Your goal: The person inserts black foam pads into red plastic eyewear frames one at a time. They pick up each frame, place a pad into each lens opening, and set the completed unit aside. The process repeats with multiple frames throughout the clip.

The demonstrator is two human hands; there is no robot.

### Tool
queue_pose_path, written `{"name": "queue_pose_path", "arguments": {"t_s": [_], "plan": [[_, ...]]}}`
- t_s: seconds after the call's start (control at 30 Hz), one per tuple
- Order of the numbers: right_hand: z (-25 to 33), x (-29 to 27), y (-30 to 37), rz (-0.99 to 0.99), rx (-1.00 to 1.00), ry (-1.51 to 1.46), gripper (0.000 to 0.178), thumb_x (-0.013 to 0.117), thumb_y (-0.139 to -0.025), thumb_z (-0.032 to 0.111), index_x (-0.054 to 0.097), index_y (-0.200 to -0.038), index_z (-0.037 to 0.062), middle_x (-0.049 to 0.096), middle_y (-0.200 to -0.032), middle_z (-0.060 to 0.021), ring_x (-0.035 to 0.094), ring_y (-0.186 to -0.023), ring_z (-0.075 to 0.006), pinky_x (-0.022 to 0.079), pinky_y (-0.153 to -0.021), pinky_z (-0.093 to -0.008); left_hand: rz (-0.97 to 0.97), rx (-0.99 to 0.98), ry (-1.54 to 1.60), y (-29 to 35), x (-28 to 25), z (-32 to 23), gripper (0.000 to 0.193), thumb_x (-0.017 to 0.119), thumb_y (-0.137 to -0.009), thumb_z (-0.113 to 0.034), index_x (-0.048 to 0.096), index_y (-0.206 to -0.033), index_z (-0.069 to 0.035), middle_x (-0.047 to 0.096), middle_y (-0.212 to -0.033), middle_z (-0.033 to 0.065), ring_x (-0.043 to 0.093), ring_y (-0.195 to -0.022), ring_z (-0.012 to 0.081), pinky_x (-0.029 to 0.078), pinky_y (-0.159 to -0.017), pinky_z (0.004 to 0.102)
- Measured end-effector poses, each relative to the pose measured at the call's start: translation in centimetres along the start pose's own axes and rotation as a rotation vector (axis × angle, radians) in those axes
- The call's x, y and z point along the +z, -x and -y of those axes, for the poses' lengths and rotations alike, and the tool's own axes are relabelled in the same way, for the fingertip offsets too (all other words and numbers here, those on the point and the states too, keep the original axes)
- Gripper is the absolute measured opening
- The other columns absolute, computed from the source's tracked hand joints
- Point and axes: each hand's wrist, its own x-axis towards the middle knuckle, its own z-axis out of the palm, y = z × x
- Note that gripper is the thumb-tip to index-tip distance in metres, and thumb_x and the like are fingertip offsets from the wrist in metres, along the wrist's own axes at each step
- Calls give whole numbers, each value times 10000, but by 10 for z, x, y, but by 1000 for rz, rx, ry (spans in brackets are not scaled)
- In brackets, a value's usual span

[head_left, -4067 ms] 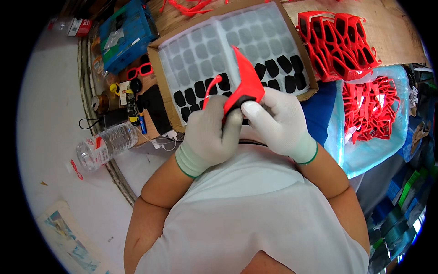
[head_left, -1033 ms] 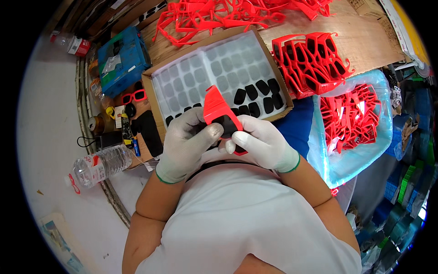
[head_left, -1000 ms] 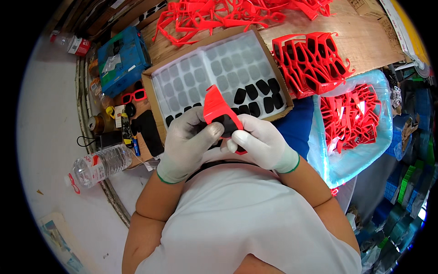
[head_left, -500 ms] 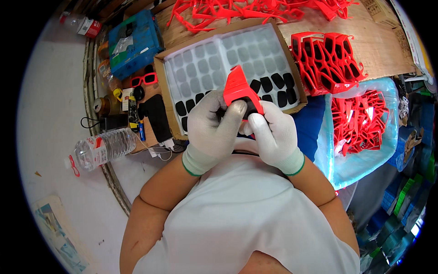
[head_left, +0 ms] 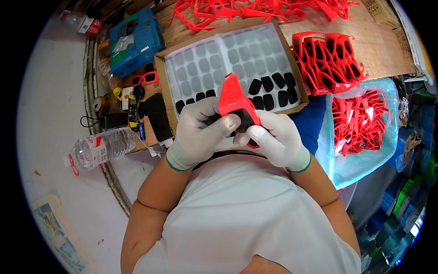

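Between my gloved hands, close in front of my chest, is a pair of red sunglasses point(head_left: 233, 97) with a dark lens in the frame. My left hand point(head_left: 200, 130) is closed on one side, its thumb against the dark lens. My right hand point(head_left: 278, 137) pinches the other end between thumb and fingers. My fingers hide part of the frame. Just beyond stands a shallow cardboard box point(head_left: 299, 108) lined with white sheet, where dark lenses point(head_left: 266, 82) lie in rows and paler shapes show under the sheet.
Red glasses point(head_left: 326, 61) are stacked right of the box, and more fill a blue-lined container point(head_left: 390, 118). Loose red frames point(head_left: 228, 13) lie at the back. On the left are a blue case point(head_left: 137, 43), a black phone point(head_left: 157, 118) and a clear plastic bottle point(head_left: 107, 146).
My left hand has shifted left and a little lower. The red sunglasses have turned slightly, and more of the dark lens shows between my thumbs.
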Motion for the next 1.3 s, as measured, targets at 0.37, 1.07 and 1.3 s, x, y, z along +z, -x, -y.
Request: {"name": "queue_pose_path", "arguments": {"t_s": [0.37,1.07,1.3], "plan": [[9,6,0,-41,1,93,113,530,-935,75,623,-911,15,640,-698,-49,631,-615,-175,507,-628,-297,-52,53,-80,1,7,-10,191,616,-945,-66,694,-1073,52,690,-955,59,619,-866,101,513,-770,264],[-12,17,-23,-104,-286,131,288,587,-896,262,604,-736,23,583,-648,-172,607,-647,-386,475,-619,-449,-195,125,13,19,-31,2,267,582,-1010,-206,561,-1166,10,499,-762,0,415,-646,66,372,-613,228],[-8,29,-8,-264,-103,224,321,595,-876,257,590,-698,-11,596,-641,-184,621,-630,-372,485,-654,-453,-271,75,-315,13,-30,12,360,536,-1041,-234,538,-1255,54,634,-1022,85,604,-919,142,483,-830,286]]}}
